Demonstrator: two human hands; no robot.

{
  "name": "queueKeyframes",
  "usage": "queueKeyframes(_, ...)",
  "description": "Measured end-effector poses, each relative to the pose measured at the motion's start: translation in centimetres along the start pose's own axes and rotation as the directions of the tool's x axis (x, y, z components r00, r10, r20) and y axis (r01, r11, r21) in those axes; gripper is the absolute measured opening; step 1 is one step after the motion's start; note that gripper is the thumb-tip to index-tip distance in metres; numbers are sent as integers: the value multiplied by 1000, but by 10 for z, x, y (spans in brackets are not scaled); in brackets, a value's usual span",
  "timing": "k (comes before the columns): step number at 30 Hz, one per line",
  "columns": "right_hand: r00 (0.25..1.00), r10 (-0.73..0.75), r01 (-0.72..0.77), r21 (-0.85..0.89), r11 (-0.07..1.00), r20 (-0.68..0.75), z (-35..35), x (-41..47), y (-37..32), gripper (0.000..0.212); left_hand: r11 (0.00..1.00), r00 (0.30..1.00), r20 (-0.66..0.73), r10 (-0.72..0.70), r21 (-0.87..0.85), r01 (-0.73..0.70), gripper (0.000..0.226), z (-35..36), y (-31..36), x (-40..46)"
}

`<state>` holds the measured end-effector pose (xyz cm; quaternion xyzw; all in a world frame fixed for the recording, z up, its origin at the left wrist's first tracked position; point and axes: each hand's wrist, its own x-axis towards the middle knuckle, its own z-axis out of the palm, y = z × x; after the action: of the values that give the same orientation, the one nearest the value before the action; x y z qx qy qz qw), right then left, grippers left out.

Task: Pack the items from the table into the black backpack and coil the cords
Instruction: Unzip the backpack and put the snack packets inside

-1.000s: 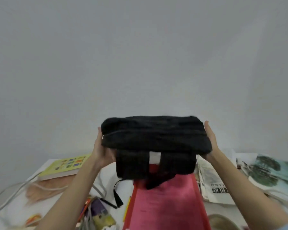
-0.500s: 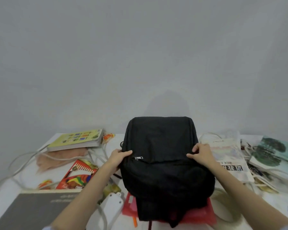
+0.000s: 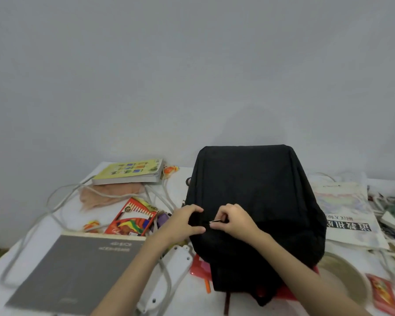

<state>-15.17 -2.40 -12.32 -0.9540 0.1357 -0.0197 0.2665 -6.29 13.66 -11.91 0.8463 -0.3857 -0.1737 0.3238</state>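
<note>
Nearest the camera, at the front left of the worktop [image 3: 43, 226], lies a grey book [image 3: 78, 272], and just right of it a white power strip [image 3: 167, 270] whose pale cords [image 3: 62, 195] loop loosely across the left side. In the middle stands the black backpack [image 3: 253, 197], its bottom edge resting on a red folder [image 3: 198, 265]. The left hand [image 3: 187, 221] pinches a fold of the fabric on the bag's front, thumb below and fingers curled above, while the right hand [image 3: 234, 218] pinches the small metal zipper pull [image 3: 216, 221] between thumb and fingertips; the two hands sit just beside each other. The bag looks soft and slack, probably near empty, so it would likely buckle under a one-handed tug; bracing the cloth next to the zipper, as the left hand does, seems the sound place to hold it. Left of the bag lies a box of coloured pencils [image 3: 135, 217], and farther back a peach cloth [image 3: 105, 195] under a yellow-green book [image 3: 130, 172]. To the right, newspapers [image 3: 344, 208] spread out near a round woven object [image 3: 344, 279] and a red packet [image 3: 383, 293]. The books should handle stiff and flat; the cords, springy, will want coiling by hand.
</note>
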Motion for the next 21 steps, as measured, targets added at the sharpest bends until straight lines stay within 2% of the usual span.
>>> queueKeyframes(3, 998, 50, -40, 249, 968, -34, -6, -3, 4, 15, 993, 999, 7, 41, 107, -42, 56, 6, -3, 5)
queueKeyframes(7, 995, 92, -68, 400, 914, -40, -11, -5, 2, 16, 946, 995, -28, 93, 313, -79, 50, 16, 2, 14)
queueKeyframes(11, 985, 160, -119, 437, 891, -58, -7, -5, 2, 20, 964, 987, -116, 110, 255, -78, 33, 23, 1, 18)
queueKeyframes(18, 959, 271, -203, 458, 865, -87, -14, -8, 2, 31, 954, 975, -186, 118, 292, -60, 17, 26, 2, 19)
queueKeyframes(21, 925, 299, -218, 316, 923, -236, -39, -20, 16, 34, 959, 975, -209, 74, 283, -12, 15, 22, 1, 21)
